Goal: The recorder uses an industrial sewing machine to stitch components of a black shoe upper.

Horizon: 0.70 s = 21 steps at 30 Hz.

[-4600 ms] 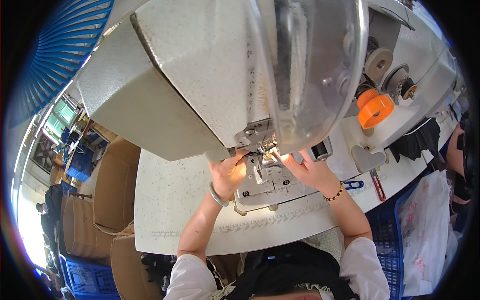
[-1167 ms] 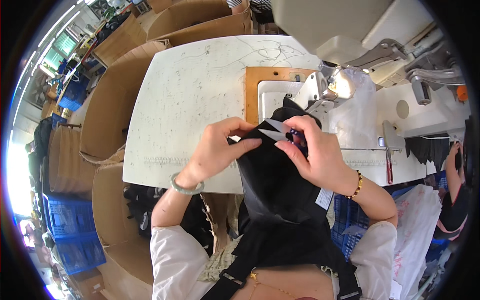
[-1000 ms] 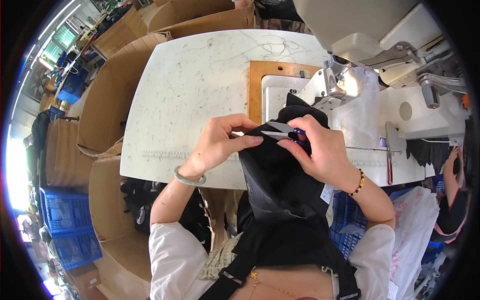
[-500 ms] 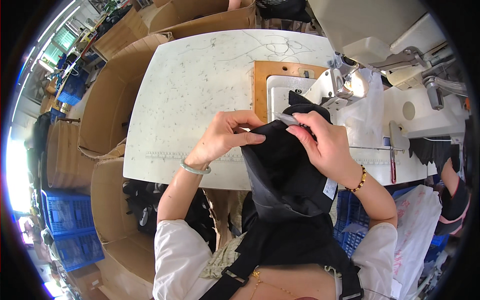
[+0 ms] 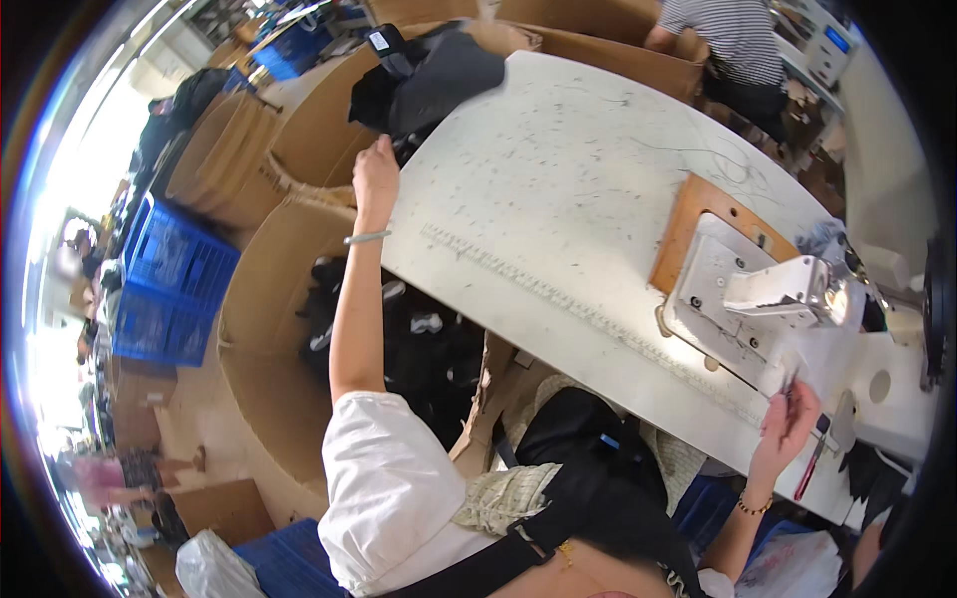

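My left hand (image 5: 376,184) reaches out over the far-left boxes, its fingers drawn together at the lower edge of a black sewn fabric piece (image 5: 444,85). Whether the fingertips still grip that piece I cannot make out. The piece is slightly blurred, carries a white label and overlaps the table's far-left corner. Low on the right, beside the sewing machine (image 5: 773,294), my right hand (image 5: 788,429) is closed around small thread snips (image 5: 794,379), mostly hidden by the fingers; a dark tip shows above them.
The white table (image 5: 558,179) bears thread scraps and a printed ruler scale (image 5: 568,289). A cardboard box (image 5: 264,329) with black pieces inside stands at its left. Blue crates (image 5: 174,284) are stacked farther left. A red-handled tool (image 5: 805,476) lies at the right. Someone in a striped shirt (image 5: 733,35) is behind.
My left hand has swung far left with the black piece, away from the machine. My right hand has come off the piece and dropped to the right. The whole view has turned left.
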Each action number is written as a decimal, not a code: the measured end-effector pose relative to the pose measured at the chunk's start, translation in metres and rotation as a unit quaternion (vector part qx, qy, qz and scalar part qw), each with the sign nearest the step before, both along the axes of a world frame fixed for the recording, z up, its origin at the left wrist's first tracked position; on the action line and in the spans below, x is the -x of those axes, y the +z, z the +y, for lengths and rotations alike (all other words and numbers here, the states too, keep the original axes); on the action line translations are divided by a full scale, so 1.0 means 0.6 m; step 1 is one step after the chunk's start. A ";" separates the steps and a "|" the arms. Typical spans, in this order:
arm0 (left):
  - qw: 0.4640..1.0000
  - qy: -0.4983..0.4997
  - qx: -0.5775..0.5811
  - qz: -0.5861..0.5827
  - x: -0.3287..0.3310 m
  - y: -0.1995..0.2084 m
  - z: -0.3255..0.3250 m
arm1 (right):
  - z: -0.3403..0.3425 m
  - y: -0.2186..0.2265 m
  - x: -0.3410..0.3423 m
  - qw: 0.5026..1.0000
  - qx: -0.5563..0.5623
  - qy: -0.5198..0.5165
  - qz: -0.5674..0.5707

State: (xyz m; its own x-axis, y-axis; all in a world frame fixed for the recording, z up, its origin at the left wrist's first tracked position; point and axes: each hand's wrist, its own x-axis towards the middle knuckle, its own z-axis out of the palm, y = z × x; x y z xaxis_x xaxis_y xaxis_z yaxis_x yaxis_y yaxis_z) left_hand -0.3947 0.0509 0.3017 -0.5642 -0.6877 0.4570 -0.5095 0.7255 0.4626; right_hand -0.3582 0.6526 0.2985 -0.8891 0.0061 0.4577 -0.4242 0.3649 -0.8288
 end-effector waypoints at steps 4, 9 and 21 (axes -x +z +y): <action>1.000 0.005 0.011 0.000 -0.098 -0.064 -0.045 | 0.036 -0.038 -0.001 0.957 -0.279 -0.075 -0.030; 0.988 0.137 0.048 -0.052 -0.372 -0.204 -0.096 | 0.118 -0.048 -0.009 0.876 -0.469 -0.102 0.056; 0.759 0.258 -0.571 -0.174 -0.770 -0.660 -0.028 | -0.300 -0.030 -0.018 0.813 -0.476 0.328 0.074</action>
State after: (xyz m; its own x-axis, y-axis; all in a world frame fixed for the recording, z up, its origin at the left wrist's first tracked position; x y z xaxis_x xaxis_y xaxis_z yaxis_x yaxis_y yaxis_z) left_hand 0.0671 0.0342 -0.0945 -0.0336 -0.6937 -0.7195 -0.8257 -0.3863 0.4111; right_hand -0.3471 0.4728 0.2806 -0.4924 -0.8667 0.0798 -0.8559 0.4655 -0.2251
